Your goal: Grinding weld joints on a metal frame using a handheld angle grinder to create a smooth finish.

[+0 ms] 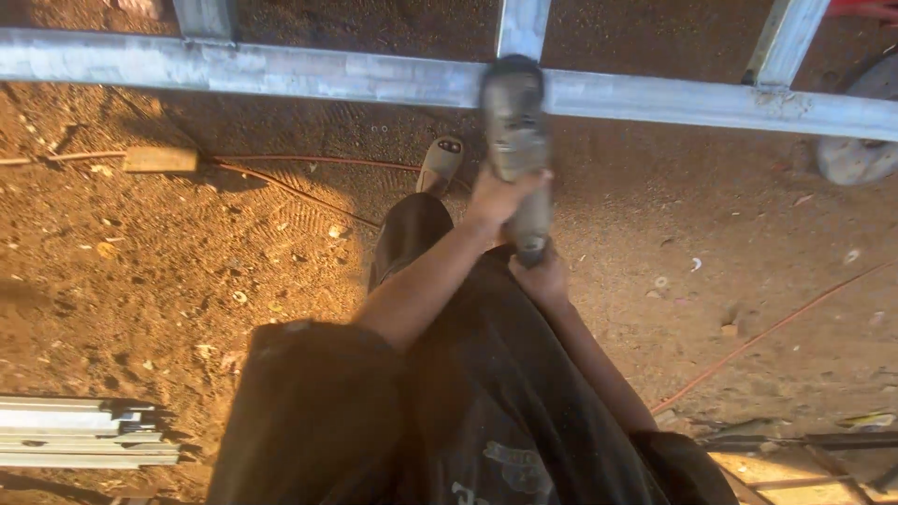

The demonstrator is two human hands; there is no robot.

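I look down past my dark shirt at a grey angle grinder (514,131) held out in front of me. My left hand (500,196) grips its body near the middle. My right hand (541,276) holds the rear handle end, closer to my chest. The grinder's head sits over a long grey metal bar (281,73) of a welded frame, where an upright (522,23) meets it. Whether the tool touches the metal I cannot tell. My foot in a sandal (440,164) stands on the dirt just below the bar.
An orange cable (281,161) runs across the sandy ground, and another cable (767,332) crosses at right. A stack of metal profiles (84,432) lies at the lower left. More uprights (784,37) rise from the frame; a round grey object (861,154) is at right.
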